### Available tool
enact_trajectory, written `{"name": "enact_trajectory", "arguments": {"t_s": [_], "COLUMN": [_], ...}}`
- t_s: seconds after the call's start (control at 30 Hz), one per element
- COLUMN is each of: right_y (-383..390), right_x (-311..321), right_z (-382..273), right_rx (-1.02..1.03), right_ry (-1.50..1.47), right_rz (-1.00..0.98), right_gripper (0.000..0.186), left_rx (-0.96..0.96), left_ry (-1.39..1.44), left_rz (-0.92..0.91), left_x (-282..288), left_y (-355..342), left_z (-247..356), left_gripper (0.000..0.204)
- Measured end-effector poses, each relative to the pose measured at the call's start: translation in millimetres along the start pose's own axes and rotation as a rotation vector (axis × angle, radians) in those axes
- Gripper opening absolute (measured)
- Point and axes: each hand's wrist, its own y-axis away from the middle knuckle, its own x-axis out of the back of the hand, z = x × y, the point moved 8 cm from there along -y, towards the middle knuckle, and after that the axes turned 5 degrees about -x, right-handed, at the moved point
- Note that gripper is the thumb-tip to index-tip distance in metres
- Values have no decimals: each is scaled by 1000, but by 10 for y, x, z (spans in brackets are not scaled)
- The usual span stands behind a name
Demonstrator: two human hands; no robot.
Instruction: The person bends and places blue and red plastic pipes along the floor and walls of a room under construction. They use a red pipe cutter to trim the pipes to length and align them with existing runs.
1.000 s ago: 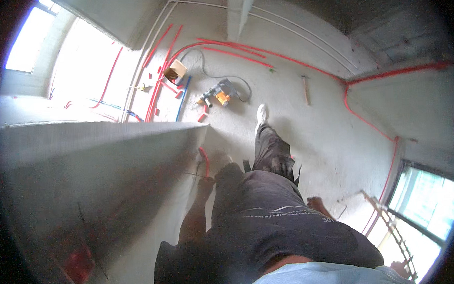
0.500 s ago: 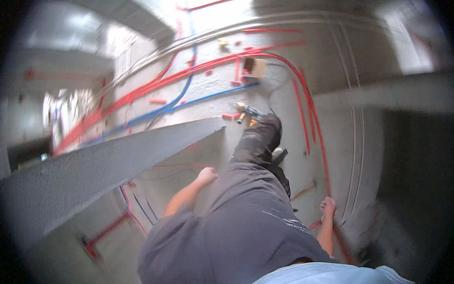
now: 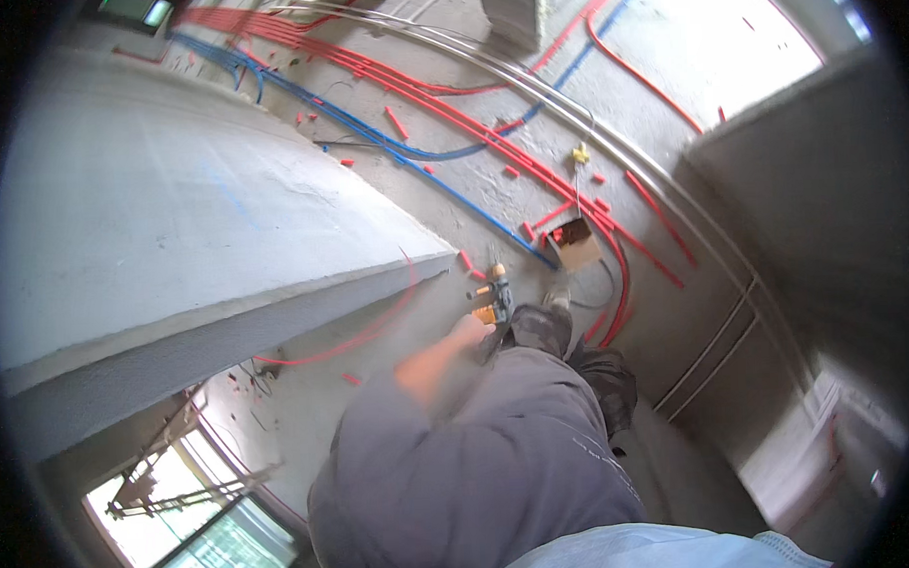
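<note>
My left arm reaches forward, and my left hand is closed at the orange handle end of a power drill. The drill is grey and orange-yellow, with a side handle and a thin bit directed away from me. Its rear end lies partly behind my fingers and trouser leg. Short red pipe pieces lie just left of its chuck, close to the wall corner. My right hand does not show; my torso takes up the lower middle.
An open cardboard box stands beyond my feet. Red conduits, blue pipes and pale pipes run across the floor. A grey wall with a sharp corner rises on my left. A window is at lower left.
My view has turned, shifting the box and drill lower in the picture. My left hand has moved from beside my hip to the drill. My right hand has left the view.
</note>
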Motion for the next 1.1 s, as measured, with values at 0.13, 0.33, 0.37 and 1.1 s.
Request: {"name": "enact_trajectory", "arguments": {"t_s": [0.13,0.33,0.37,1.1], "right_y": [-733,-1614,-1410,-3828], "right_x": [1126,2162,2207,2613], "right_z": [-1076,-2698,-3237,-10145], "right_rx": [193,373,323,486], "right_ry": [304,641,567,613], "right_rz": [49,39,20,-247], "right_gripper": [25,30,31,23], "left_rx": [374,657,687,1145], "left_ry": [541,900,908,1434], "left_rz": [224,552,568,736], "left_x": [168,-62,-279,-367], "left_y": [-166,130,115,-736], "left_z": [21,18,-20,3845], "left_gripper": [36,29,28,26]}}
